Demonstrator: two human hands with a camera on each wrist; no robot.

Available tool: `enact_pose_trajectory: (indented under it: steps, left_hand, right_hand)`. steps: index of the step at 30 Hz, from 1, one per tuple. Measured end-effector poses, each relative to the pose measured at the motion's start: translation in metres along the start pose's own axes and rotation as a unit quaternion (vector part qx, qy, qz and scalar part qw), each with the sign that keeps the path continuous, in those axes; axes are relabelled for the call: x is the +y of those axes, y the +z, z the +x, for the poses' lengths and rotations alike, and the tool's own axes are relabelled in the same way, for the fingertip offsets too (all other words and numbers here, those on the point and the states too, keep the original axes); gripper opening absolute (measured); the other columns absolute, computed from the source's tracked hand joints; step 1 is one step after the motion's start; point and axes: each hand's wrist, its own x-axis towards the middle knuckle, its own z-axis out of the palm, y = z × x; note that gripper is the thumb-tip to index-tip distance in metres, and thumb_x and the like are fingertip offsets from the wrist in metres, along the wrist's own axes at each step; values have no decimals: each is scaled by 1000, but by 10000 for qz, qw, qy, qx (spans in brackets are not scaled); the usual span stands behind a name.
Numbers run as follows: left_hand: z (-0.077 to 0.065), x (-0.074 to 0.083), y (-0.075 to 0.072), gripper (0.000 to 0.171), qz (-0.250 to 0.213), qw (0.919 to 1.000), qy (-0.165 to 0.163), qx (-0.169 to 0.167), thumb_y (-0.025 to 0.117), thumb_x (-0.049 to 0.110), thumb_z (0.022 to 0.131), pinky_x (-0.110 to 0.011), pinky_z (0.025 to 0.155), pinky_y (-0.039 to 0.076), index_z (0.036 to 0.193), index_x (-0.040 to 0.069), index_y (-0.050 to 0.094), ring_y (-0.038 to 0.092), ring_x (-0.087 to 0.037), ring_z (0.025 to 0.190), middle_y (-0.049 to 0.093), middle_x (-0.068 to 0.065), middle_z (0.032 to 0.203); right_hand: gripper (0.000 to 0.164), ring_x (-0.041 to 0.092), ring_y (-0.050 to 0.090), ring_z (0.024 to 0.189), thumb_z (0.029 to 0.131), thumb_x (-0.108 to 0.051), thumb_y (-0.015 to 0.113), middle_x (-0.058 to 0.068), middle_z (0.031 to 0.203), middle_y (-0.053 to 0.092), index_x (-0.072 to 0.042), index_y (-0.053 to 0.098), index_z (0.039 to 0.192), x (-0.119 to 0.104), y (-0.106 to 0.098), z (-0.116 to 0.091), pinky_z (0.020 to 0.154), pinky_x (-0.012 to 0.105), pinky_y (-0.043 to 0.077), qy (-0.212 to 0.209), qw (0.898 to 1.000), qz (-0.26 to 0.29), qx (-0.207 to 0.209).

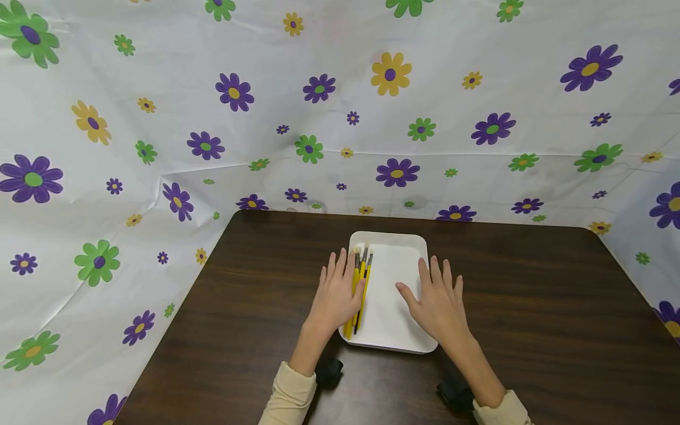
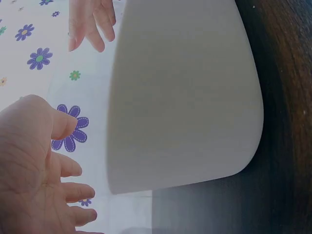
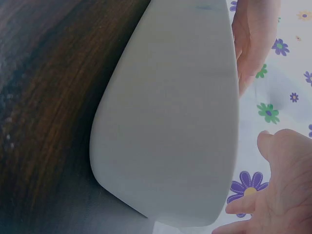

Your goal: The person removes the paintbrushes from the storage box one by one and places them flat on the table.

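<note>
A shallow white tray (image 1: 392, 295) with rounded corners lies on the table. Several paintbrushes with yellow handles (image 1: 362, 308) lie lengthwise along its left side, bristles toward the back. My left hand (image 1: 336, 298) is spread above the left rim, overlapping the brushes in the head view. Over the right rim, my right hand (image 1: 441, 301) has its fingers extended and thumb out toward the tray's middle. In the left wrist view the tray's outer wall (image 2: 185, 97) stands beside the left hand (image 2: 29, 170). Similarly, the right wrist view shows the right hand (image 3: 285, 185) beside the tray wall (image 3: 165, 112).
The dark wooden table (image 1: 542, 307) extends to both sides of the tray. A white cloth with purple, green and yellow flowers (image 1: 340, 133) hangs behind it and along the sides. Black devices (image 1: 329, 373) sit at both wrists, below light yellow sleeves (image 1: 289, 394).
</note>
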Motion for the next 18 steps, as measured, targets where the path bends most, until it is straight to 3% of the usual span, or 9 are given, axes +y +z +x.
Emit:
enact_pose_trajectory:
  steps: [6,11,18]
  left_hand:
    - [1,-3,0,64,-242,9997,-82,5,49,30,108,-61,119,27,160,-3,31,22,-47,152,25,-25,166]
    - [1,-7,1,61,-595,9979,-108,225,54,19,106,-57,113,40,157,-8,33,37,-47,145,35,-29,160]
    - [1,-10,2,57,-1478,9873,-496,302,54,15,105,-53,103,51,156,-7,37,53,-41,133,46,-26,150]
  right_hand:
    - [81,57,19,149,103,-51,55,36,160,28,8,37,155,1,-1,0,113,79,16,25,10000,40,-7]
    - [81,57,19,148,102,-51,56,37,159,29,9,38,154,0,-1,1,113,79,16,44,10000,77,-2]
    - [82,57,19,148,101,-50,58,36,159,30,8,38,154,-1,0,0,114,78,16,131,9998,115,-63]
